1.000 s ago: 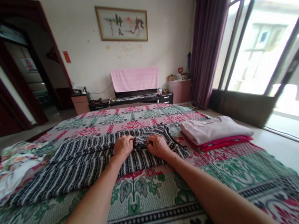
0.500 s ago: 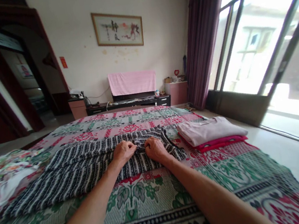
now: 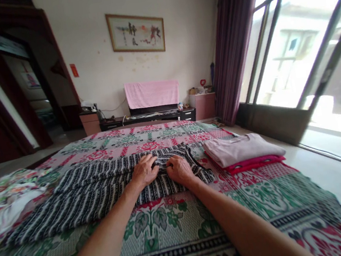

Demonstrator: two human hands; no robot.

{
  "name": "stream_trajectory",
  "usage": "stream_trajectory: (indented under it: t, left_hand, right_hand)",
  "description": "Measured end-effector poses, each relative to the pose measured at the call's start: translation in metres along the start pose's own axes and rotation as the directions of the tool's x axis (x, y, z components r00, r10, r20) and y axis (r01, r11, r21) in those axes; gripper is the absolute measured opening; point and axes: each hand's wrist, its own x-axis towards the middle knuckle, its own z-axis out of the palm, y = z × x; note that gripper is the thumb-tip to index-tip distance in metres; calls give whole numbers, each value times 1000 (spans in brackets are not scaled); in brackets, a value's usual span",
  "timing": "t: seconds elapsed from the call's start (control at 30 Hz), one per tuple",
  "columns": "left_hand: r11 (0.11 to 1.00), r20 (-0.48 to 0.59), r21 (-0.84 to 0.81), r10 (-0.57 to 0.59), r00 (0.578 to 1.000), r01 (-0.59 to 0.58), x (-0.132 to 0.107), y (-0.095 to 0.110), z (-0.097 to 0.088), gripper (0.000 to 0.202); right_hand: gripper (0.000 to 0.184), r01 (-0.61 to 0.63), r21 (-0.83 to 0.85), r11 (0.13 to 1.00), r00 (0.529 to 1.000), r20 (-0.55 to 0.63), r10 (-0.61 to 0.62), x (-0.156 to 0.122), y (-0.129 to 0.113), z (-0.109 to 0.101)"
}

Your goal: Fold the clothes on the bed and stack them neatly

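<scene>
A black-and-white striped garment (image 3: 103, 191) lies lengthwise across the patterned cloth, its far side turned over in a fold. Dark trim edges its right end. My left hand (image 3: 145, 170) rests palm down on the middle of the fold, fingers extended over the fabric. Just to its right, my right hand (image 3: 179, 168) has its fingers curled in and pinches the garment close to the trimmed end. The fingertips of the right hand are partly hidden.
Right of the garment sits a folded stack with a pale top (image 3: 246, 148) over red cloth (image 3: 256, 164). Crumpled colourful fabric (image 3: 20, 195) lies at the left. Everything rests on a floral cover (image 3: 155, 241). Beyond stands a low cabinet (image 3: 115, 123).
My left hand has loosened from a pinch and now lies flatter on the fabric, slightly to the right. The right hand stays nearly in place. The view has shifted slightly.
</scene>
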Motion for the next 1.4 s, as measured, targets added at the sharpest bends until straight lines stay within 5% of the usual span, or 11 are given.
stream_trajectory:
  t: [0.2, 0.4, 0.63, 0.83, 1.0, 1.23, 1.4]
  left_hand:
    - [995, 217, 68, -80, 973, 67, -4, 4, -4, 37]
    - [995, 261, 61, -95, 961, 82, -4, 11, -14, 37]
    - [990, 303, 6, -137, 943, 142, -4, 8, -14, 47]
    - [983, 255, -19, -170, 952, 181, -3, 0, -22, 61]
    - [942, 250, 167, -325, 912, 290, -15, -52, -55, 41]
    - [862, 200, 299, -476, 857, 409, -83, -160, -120, 26]
    - [853, 145, 288, -489, 860, 436, -103, -194, -129, 27]
  right_hand:
    - [28, 14, -38, 999, 999, -28, -15, 0, -1, 0]
    - [26, 88, -32, 996, 994, -61, -90, -1, 3, 5]
    - [33, 104, -44, 994, 993, 65, -101, 3, 5, 8]
    - [33, 126, -64, 990, 991, 54, -122, 4, 8, 9]
    - [33, 138, -75, 988, 989, 55, -134, 5, 10, 9]
    - [33, 146, -86, 986, 989, 35, -143, 6, 11, 13]
    - [34, 160, -106, 981, 987, 50, -156, 8, 16, 16]
